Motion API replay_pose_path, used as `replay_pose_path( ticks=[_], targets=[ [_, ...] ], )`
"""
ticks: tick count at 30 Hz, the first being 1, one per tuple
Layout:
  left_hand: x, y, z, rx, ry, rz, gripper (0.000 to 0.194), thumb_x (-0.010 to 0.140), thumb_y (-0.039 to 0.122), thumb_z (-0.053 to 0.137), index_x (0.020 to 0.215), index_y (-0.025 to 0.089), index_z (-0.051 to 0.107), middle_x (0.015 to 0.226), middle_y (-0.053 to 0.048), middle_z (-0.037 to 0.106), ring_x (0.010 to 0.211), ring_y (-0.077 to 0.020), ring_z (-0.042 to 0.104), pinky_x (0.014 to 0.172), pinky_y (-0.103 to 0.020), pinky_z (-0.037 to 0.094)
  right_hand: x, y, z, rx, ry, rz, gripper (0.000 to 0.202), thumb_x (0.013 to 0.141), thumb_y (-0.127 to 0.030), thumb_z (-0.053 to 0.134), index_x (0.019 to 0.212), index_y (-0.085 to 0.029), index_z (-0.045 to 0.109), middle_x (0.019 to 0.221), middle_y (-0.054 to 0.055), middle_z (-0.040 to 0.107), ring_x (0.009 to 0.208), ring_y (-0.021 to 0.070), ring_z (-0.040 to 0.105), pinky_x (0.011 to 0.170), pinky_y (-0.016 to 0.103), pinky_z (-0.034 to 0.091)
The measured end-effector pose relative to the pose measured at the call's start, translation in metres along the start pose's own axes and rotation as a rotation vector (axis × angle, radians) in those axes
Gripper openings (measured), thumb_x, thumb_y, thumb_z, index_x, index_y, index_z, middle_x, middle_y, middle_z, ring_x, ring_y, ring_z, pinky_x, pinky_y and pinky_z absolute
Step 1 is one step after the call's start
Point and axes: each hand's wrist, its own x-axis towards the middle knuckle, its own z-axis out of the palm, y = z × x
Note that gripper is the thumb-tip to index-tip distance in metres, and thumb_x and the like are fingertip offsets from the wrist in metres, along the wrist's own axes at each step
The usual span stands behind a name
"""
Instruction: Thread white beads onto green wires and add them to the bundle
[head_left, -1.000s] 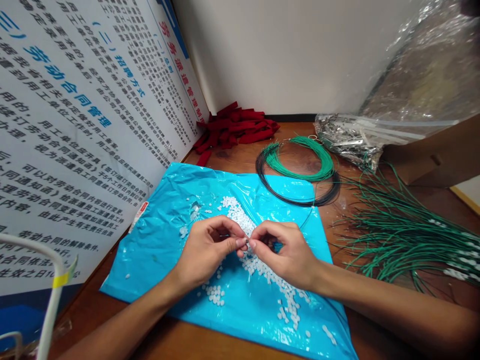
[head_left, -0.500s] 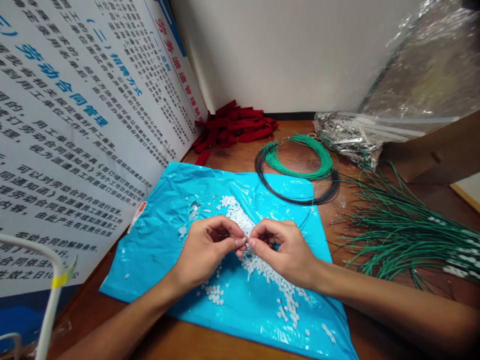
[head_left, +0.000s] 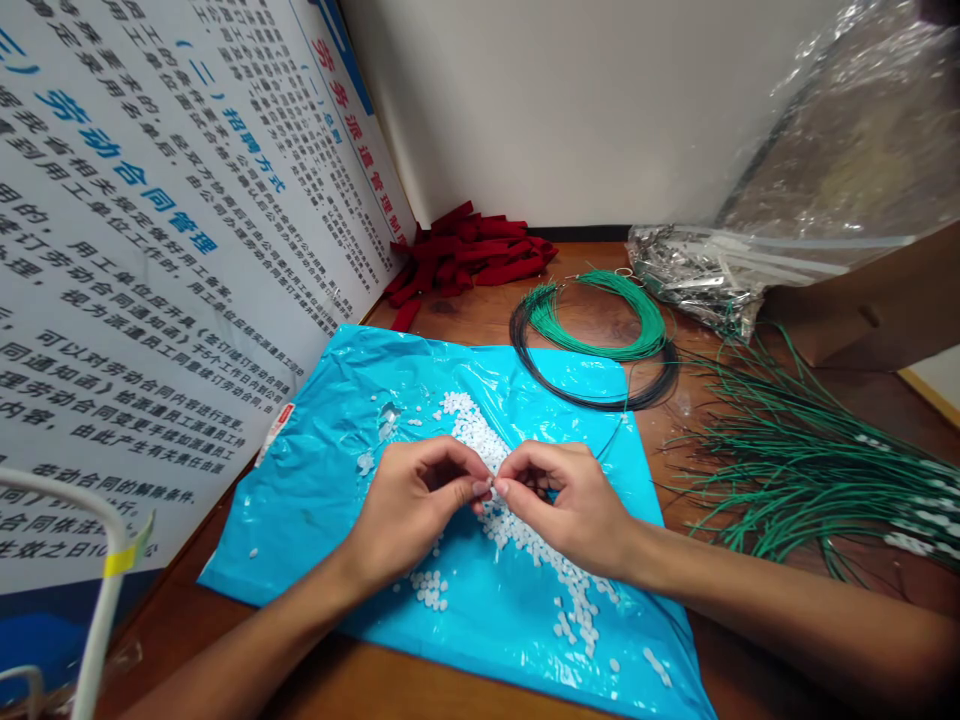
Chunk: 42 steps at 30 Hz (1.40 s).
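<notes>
Over a blue plastic sheet (head_left: 300,520), my left hand (head_left: 420,500) and my right hand (head_left: 566,500) meet fingertip to fingertip. Each is closed in a pinch, thumb against forefinger. Whatever lies between the fingertips is too small to make out. Small white discs (head_left: 469,425) are heaped on the sheet behind and beneath the hands, with a smaller group (head_left: 430,590) near my left wrist and others scattered toward the front right.
Coiled green wires (head_left: 600,340) and black wires (head_left: 540,375) overlap the sheet's back edge. Green strands (head_left: 795,470) with white pieces lie right. Red strips (head_left: 472,250), a clear bag of metal parts (head_left: 697,270) and a cardboard box (head_left: 862,310) stand behind. A printed board (head_left: 150,250) rises left.
My right hand has shifted very slightly left, its fingertips closer to those of my left hand. Everything else looks the same.
</notes>
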Motion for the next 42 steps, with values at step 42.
replay_pose_path(
  ticks=[42],
  targets=[
    [-0.0027,0.0037,-0.0042,0.227,0.025,0.187,0.008,0.079,0.013,0.061,0.077,0.015,0.069,0.075,-0.003,0.071,0.070,-0.0143,0.065,0.067,-0.023,0.050,0.0011,0.0006,-0.0006,-0.205,0.037,-0.179,0.010,0.085,-0.022,0.060,0.086,-0.017,0.068,0.071,0.002,0.069,0.059,0.0126,0.061,0.057,0.024,0.046]
  ],
)
